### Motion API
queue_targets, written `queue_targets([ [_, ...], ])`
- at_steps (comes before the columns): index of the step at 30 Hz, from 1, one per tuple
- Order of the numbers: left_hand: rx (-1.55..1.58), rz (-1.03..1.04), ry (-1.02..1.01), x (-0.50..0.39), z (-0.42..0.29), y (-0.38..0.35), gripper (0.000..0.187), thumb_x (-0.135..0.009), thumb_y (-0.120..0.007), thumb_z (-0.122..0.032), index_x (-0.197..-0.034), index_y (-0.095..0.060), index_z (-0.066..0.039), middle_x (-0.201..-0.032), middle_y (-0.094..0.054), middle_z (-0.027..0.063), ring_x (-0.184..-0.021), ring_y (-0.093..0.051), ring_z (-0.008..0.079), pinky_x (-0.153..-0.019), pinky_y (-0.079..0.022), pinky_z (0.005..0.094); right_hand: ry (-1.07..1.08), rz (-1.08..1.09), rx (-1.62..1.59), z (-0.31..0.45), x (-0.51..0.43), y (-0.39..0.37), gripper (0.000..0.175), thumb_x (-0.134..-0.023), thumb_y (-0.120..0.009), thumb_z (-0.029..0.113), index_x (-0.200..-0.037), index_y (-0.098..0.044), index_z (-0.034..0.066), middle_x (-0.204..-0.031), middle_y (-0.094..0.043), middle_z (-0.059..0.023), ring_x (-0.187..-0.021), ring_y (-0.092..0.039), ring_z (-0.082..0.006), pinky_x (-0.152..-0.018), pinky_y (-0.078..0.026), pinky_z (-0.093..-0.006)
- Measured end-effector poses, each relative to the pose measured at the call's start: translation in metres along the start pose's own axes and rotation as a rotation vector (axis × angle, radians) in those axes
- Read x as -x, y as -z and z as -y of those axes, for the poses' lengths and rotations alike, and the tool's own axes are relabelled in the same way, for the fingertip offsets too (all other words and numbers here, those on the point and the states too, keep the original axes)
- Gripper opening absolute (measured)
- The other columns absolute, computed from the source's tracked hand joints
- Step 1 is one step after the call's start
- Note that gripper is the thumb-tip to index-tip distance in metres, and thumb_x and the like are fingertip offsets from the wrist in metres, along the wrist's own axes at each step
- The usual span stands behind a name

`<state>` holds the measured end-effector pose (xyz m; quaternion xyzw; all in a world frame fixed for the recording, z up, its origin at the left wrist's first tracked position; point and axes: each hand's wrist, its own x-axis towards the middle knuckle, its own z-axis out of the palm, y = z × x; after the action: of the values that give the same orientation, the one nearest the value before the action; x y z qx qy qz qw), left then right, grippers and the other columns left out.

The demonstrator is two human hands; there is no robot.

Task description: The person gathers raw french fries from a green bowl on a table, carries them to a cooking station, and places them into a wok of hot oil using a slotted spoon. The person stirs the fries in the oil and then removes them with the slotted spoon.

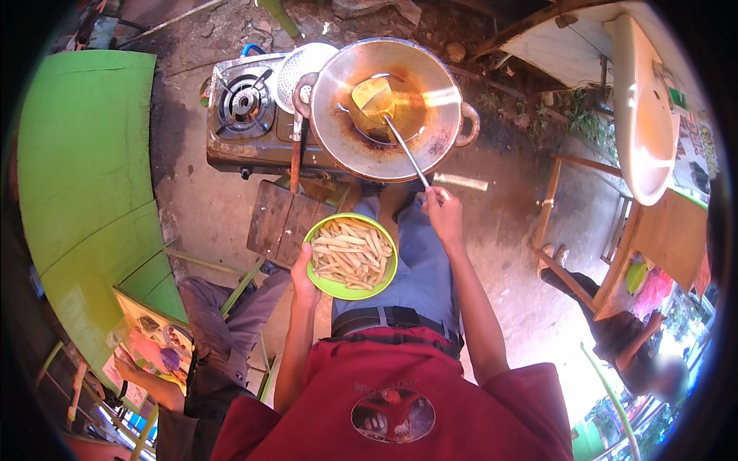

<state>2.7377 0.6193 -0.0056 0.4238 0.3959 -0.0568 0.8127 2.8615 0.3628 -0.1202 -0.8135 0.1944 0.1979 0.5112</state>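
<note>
My left hand (305,275) grips the left side of a green bowl (394,271) full of pale cut potato sticks (347,252). The fingers under the bowl are hidden. My right hand (443,210) is closed around the metal handle of a spatula (372,99), whose broad blade rests in the oil (412,124) at the middle of a large metal wok (334,135). The wok sits on the right side of a gas stove (225,151); whether its burner is lit cannot be seen.
A perforated metal skimmer (291,80) with a wooden handle lies left of the wok, near a bare burner (245,102). A wooden stool (275,222) stands below the stove. Green panels (86,161) rise at left. One person (213,346) is at lower left, another (617,340) at right. A washbasin (646,127) is at upper right.
</note>
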Motion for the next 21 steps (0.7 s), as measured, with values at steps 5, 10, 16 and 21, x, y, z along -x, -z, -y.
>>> queue_targets([
  [5, 0.035, 0.045, 0.049, -0.009, -0.001, 0.013, 0.059, -0.097, -0.051, -0.044, -0.132, -0.05, 0.003, -0.126, -0.06, 0.0162, -0.114, -0.059, 0.0241, -0.099, -0.045, 0.0359, 0.04, -0.054, 0.04, 0.005, 0.003, -0.001, 0.026, -0.094, -0.059, 0.024, -0.099, -0.069, -0.0001, -0.07, -0.068, -0.0117, -0.068, -0.069, -0.022, -0.066, -0.051, -0.0339],
  [10, 0.032, 0.049, 0.042, -0.012, -0.008, 0.011, 0.06, -0.097, -0.051, -0.046, -0.132, -0.05, 0.003, -0.125, -0.06, 0.0162, -0.112, -0.06, 0.0243, -0.098, -0.045, 0.0365, 0.079, -0.057, 0.034, 0.005, 0.005, 0.002, 0.024, -0.094, -0.059, 0.022, -0.099, -0.069, 0.0007, -0.071, -0.069, -0.0117, -0.068, -0.068, -0.0218, -0.066, -0.051, -0.0341],
  [16, 0.024, 0.05, 0.024, -0.014, -0.012, 0.01, 0.06, -0.098, -0.048, -0.046, -0.132, -0.049, 0.003, -0.125, -0.06, 0.0171, -0.112, -0.06, 0.0257, -0.098, -0.046, 0.038, 0.037, -0.071, 0.075, 0.021, 0.012, 0.004, 0.024, -0.094, -0.059, 0.021, -0.1, -0.07, 0.0009, -0.07, -0.068, -0.0121, -0.067, -0.068, -0.0224, -0.066, -0.051, -0.0346],
  [21, 0.014, 0.052, 0.023, -0.015, -0.014, 0.01, 0.06, -0.098, -0.049, -0.046, -0.132, -0.049, 0.003, -0.125, -0.059, 0.0174, -0.112, -0.059, 0.0259, -0.098, -0.046, 0.0379, 0.071, -0.067, 0.097, 0.024, 0.013, 0.006, 0.025, -0.094, -0.059, 0.022, -0.1, -0.07, 0.0006, -0.069, -0.068, -0.0128, -0.067, -0.068, -0.0238, -0.066, -0.051, -0.0352],
])
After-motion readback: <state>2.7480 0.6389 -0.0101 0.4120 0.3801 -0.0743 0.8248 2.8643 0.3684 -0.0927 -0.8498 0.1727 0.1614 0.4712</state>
